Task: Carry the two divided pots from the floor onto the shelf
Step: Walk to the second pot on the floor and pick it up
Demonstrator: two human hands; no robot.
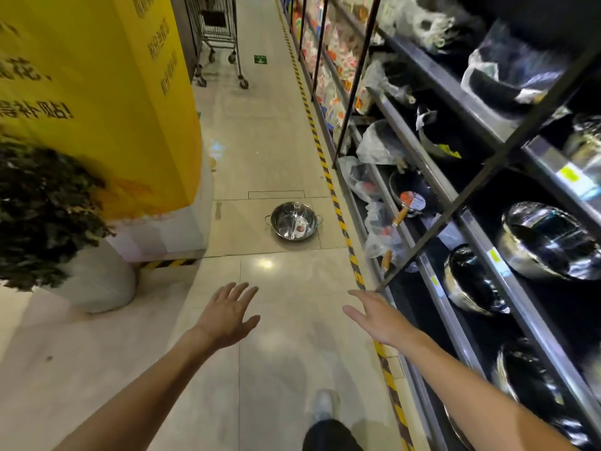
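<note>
Steel gleamed from the one divided pot (294, 220) visible in the head view; it sat upright on the pale tiled floor (279, 336), well ahead of both hands, between the yellow pillar (97, 92) and the striped tape line (338, 209) that ran along the shelf (481, 242). A label lay in one of its compartments. The left hand (227, 315) and right hand (379, 319) reached forward, palms down, fingers spread apart and holding nothing. Dark shelving on the right carried bagged pans (409, 196) and shiny bowls (549, 239). A shopping cart (219, 37) stood far down the aisle, and a potted plant (48, 216) stood at the left.
</note>
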